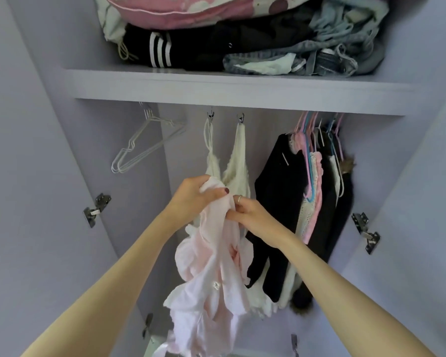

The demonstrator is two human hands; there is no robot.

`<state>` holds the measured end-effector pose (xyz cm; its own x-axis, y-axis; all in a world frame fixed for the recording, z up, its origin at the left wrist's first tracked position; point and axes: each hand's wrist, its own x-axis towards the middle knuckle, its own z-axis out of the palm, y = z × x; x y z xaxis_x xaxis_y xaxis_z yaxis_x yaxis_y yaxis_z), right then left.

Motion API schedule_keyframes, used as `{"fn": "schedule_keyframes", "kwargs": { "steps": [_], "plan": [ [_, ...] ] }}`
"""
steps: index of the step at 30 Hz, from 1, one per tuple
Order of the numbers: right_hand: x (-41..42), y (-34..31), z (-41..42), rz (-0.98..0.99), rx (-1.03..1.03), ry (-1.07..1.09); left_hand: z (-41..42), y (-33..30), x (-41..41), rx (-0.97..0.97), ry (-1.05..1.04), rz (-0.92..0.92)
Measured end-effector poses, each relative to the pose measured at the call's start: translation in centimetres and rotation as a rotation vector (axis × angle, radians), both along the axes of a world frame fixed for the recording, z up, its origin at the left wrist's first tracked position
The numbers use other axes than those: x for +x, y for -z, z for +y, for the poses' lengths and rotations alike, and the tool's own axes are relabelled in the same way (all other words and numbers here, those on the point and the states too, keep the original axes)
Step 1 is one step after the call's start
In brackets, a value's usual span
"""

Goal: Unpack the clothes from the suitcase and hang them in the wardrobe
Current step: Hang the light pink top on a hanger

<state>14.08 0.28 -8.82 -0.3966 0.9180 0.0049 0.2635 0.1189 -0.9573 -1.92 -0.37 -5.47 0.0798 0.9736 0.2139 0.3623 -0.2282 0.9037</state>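
Pink garment (211,274) is gripped bunched by left hand (193,194) and pinched by right hand (252,215) before white tops (236,163) — empty wire hangers (142,145) left, dark clothes (283,191) right.

Your garment (216,274) hangs before the wardrobe rail, hangers (144,143) to its left and hung clothes (307,202) to its right. Folded clothes (242,47) lie on the shelf (216,86) above.

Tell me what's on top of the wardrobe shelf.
On the shelf lies a heap: a pink-and-white cushion uppermost, a black garment with white stripes beneath it, and crumpled denim at the right. Whatever lies behind or under the heap is covered.
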Motion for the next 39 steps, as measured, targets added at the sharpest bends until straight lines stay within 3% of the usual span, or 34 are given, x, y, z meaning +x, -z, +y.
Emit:
{"fn": "schedule_keyframes", "kwargs": {
  "steps": [5,7,10,12,14,16,20,23,26,28,32,36,39],
  "plan": [
    [-1.9,-1.7,2.3,0.253,-0.116,0.278,0.7,2.3,-2.7,0.151,-0.455,-0.027],
    [-2.4,-2.9,3.0,0.368,-0.177,0.319,0.1,3.4,-3.5,0.067,-0.386,-0.027],
    [-3.6,-4.3,3.5,0.502,-0.231,0.305,-0.3,4.8,-3.5,-0.112,-0.066,0.182],
    [-4.5,-4.7,3.5,0.528,-0.24,0.293,0.0,5.8,-3.4,-0.105,-0.047,0.267],
    [-4.6,-4.9,3.6,0.527,-0.227,0.296,0.7,6.5,-3.5,-0.078,-0.128,0.23],
    [-3.8,-4.6,4.1,0.433,-0.164,0.416,1.5,6.3,-3.9,-0.078,-0.198,0.191],
    [-1.2,-2.5,4.8,-0.097,0.169,0.715,3.2,4.1,-4.6,0.004,-0.21,0.215],
    [-0.6,-1.8,4.3,-0.525,0.48,0.551,3.7,1.6,-4.1,0.123,-0.125,0.269],
    [-2.1,-1.4,4.2,-0.815,0.574,0.289,4.1,0.4,-2.7,0.212,-0.052,0.407],
    [-2.5,-0.6,4.2,-0.839,0.584,0.305,4.1,0.3,-2.0,0.278,-0.064,0.451],
    [-2.2,-0.9,3.6,-0.706,0.646,0.435,4.1,1.3,-2.7,0.354,-0.174,0.535],
    [-2.8,-2.2,3.1,-0.618,0.663,0.321,4.4,3.9,-4.6,0.216,-0.231,0.758],
    [-2.8,-2.6,3.1,-0.451,0.569,0.333,4.0,6.1,-6.5,0.097,-0.317,0.698]
  ]
}}
